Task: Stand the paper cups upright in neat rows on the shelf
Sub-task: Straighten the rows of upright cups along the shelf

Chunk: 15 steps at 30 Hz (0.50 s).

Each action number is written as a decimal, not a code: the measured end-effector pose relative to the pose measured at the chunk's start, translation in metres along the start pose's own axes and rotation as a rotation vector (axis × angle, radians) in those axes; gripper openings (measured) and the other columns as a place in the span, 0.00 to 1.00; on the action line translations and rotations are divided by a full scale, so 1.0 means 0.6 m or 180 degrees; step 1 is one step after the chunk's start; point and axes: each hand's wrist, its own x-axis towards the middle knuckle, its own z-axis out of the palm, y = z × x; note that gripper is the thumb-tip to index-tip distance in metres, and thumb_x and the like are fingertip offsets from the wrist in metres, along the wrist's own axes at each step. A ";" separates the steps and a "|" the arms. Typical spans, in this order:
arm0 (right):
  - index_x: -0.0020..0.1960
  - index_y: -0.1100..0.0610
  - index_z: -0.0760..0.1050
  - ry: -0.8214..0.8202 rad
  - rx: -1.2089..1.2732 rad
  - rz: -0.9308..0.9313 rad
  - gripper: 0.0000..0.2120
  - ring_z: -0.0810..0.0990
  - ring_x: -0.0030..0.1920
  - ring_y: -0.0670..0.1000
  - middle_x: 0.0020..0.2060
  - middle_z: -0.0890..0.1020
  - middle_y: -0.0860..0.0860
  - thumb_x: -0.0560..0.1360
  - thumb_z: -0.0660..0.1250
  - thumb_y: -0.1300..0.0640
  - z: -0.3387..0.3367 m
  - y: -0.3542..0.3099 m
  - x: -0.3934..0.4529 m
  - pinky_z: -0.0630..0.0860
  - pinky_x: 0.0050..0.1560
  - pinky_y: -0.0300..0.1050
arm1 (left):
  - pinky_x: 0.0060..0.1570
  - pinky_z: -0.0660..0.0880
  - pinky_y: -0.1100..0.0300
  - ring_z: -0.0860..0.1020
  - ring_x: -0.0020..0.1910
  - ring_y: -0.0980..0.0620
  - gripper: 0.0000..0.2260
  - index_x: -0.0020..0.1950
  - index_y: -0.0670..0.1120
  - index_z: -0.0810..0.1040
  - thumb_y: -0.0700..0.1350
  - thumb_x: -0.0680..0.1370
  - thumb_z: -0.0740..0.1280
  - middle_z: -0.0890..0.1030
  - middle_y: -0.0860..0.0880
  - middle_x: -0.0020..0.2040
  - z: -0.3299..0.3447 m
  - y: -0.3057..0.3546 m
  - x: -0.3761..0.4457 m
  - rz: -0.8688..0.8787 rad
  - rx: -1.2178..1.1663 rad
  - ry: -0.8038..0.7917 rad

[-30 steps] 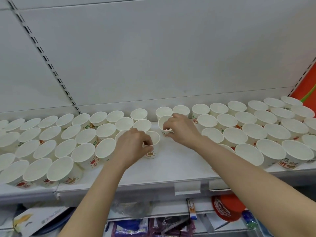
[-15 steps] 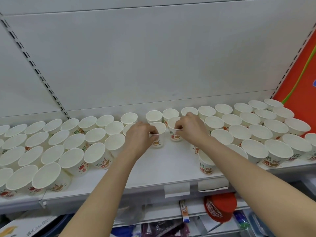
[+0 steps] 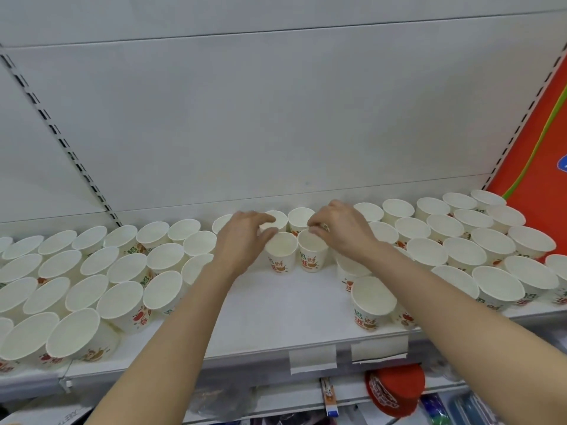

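Head view, sole view. Shelf (image 3: 276,314): white, shallow, backed by a white panel; bare strip down its centre from the near edge to the two middle cups. Paper cups, left block (image 3: 92,280): upright, mouths up, packed in several rows, rims touching or nearly so. Paper cups, right block (image 3: 460,250): same stock, upright, rows running to the far right by an orange panel (image 3: 534,191). Left middle cup (image 3: 280,253) and right middle cup (image 3: 313,250): upright, side by side, rims just about touching, standing in front of the back row. Left hand (image 3: 242,240): fingers curled round the left middle cup's far rim and side, holding it. Right hand (image 3: 340,231): fingertips pinching the right middle cup at its far rim. Lone front cup (image 3: 372,302): upright, near the shelf's front edge, right of the bare strip. Lower shelf: red cap-like item (image 3: 395,391) and assorted packets, indistinct. Risk, judged: light empty cups tip easily; a forearm drawn back low could brush the lone front cup or the near left rows and knock one off the edge. Pushing the middle pair too hard would shunt the back row out of line.
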 end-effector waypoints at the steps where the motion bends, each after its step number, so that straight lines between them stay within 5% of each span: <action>1: 0.51 0.53 0.81 -0.0071 -0.0114 0.0001 0.09 0.73 0.49 0.54 0.45 0.82 0.49 0.77 0.63 0.52 -0.002 0.010 0.013 0.67 0.47 0.47 | 0.54 0.72 0.53 0.73 0.60 0.48 0.14 0.63 0.54 0.79 0.54 0.79 0.64 0.79 0.52 0.60 -0.004 -0.005 0.018 -0.0045 0.0113 -0.0104; 7: 0.53 0.53 0.79 -0.0705 -0.0352 -0.0012 0.11 0.70 0.51 0.54 0.49 0.82 0.50 0.79 0.59 0.53 0.020 0.030 0.064 0.68 0.50 0.48 | 0.63 0.70 0.50 0.71 0.66 0.44 0.18 0.70 0.50 0.72 0.54 0.82 0.56 0.73 0.47 0.69 0.027 -0.004 0.078 -0.0375 0.0580 -0.1223; 15: 0.53 0.53 0.79 -0.0911 -0.0474 -0.0080 0.13 0.70 0.53 0.55 0.47 0.82 0.51 0.79 0.57 0.51 0.034 0.031 0.059 0.61 0.45 0.45 | 0.57 0.73 0.51 0.75 0.62 0.44 0.17 0.67 0.48 0.75 0.53 0.82 0.57 0.77 0.46 0.65 0.053 0.017 0.068 -0.0202 0.0582 -0.1184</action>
